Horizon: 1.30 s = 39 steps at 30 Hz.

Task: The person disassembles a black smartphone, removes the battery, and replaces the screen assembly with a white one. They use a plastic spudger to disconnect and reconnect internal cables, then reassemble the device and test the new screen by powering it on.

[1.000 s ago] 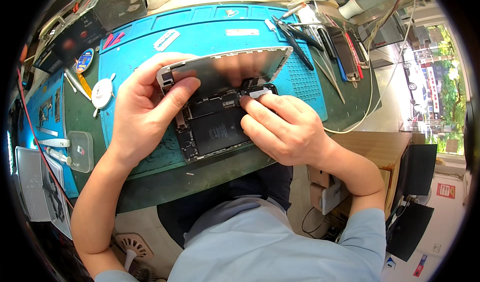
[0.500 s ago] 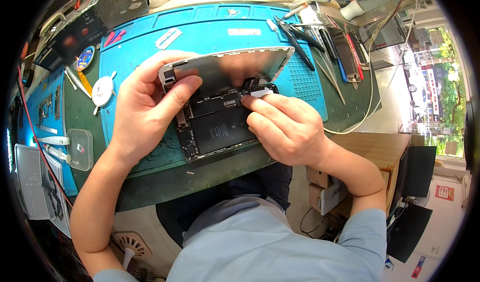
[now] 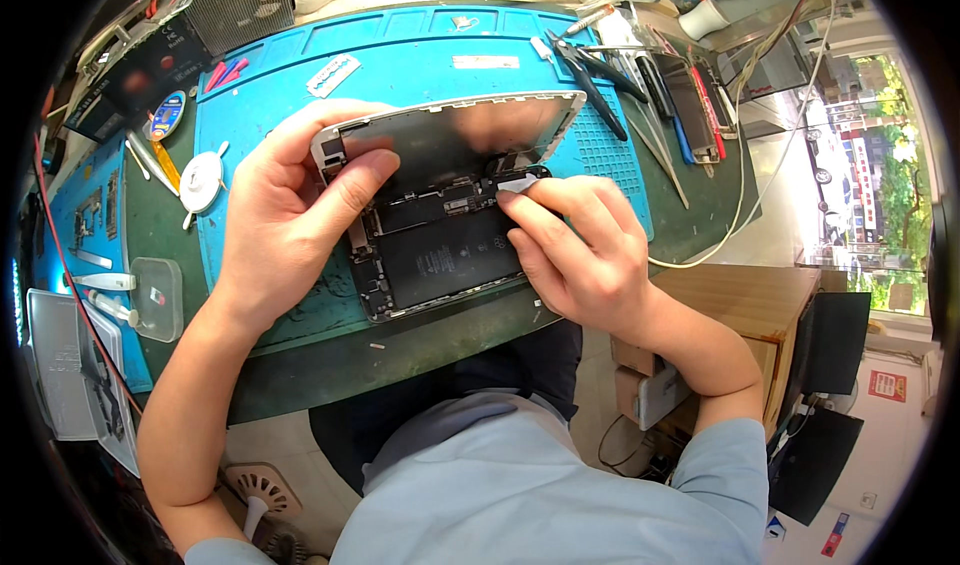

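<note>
An opened phone lies on the blue silicone mat (image 3: 240, 105), its dark body with battery (image 3: 440, 265) and circuit parts exposed, its silver-edged screen panel (image 3: 470, 130) tilted up above it. My left hand (image 3: 285, 220) grips the panel's left end, thumb on the inner face and fingers behind. My right hand (image 3: 585, 255) is closed at the upper right of the phone's body, fingertips on the parts beside a small white piece (image 3: 518, 183); what they hold, if anything, is hidden.
Black pliers (image 3: 600, 100), long tools (image 3: 660, 155) and another phone (image 3: 690, 105) lie right of the mat near a white cable (image 3: 745, 220). A white spool (image 3: 203, 183), clear box (image 3: 158, 305) and grey trays (image 3: 70, 365) are at left. A wooden cabinet (image 3: 750, 300) stands at lower right.
My right hand has shifted a little right along the phone's body, its fingertips moving rightward, so more of the battery shows. My left hand still holds the raised panel.
</note>
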{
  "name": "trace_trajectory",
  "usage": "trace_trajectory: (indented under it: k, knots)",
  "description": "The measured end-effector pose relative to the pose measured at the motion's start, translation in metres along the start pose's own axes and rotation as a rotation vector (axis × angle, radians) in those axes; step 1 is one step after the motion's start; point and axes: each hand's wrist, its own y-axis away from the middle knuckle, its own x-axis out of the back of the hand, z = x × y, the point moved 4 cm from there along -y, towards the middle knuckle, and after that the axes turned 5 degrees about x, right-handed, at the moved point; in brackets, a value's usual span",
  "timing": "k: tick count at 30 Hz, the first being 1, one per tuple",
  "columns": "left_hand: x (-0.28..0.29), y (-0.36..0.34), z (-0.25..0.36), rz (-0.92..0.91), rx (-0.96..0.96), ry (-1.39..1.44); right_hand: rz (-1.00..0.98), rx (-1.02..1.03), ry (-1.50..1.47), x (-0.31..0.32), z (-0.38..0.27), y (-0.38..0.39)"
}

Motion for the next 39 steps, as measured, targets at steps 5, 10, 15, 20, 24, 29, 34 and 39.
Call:
trace_trajectory:
  k: [5, 10, 15, 20, 24, 29, 34, 39]
  knots:
    - [0.0007, 0.0003, -0.0017, 0.007, -0.008, 0.018, -0.034, 0.005, -0.009, -0.0038, 0.0021, 0.0016]
    - [0.0014, 0.0004, -0.0016, 0.012, -0.016, 0.006, -0.050, 0.020, 0.012, -0.0033, 0.0014, 0.0006]
    - [0.0012, 0.0006, -0.0018, 0.014, -0.001, 0.015, -0.041, 0.016, 0.013, -0.0045, 0.0021, 0.0023]
    - [0.0017, 0.0005, -0.0026, 0.026, -0.002, 0.017, -0.080, 0.009, 0.021, -0.0051, 0.0030, 0.0025]
    - [0.0025, 0.0013, -0.0036, 0.035, -0.002, 0.018, -0.069, 0.012, 0.024, -0.0047, 0.0033, 0.0025]
    - [0.0048, 0.0016, -0.0039, -0.020, 0.010, -0.027, -0.067, 0.033, 0.005, -0.0052, 0.0033, 0.0014]
    - [0.0013, 0.0013, -0.0018, 0.026, -0.001, 0.020, -0.108, 0.019, -0.005, -0.0039, 0.0023, -0.0003]
    - [0.0014, 0.0014, -0.0023, 0.021, 0.007, 0.018, -0.110, 0.016, -0.002, -0.0041, 0.0023, -0.0009]
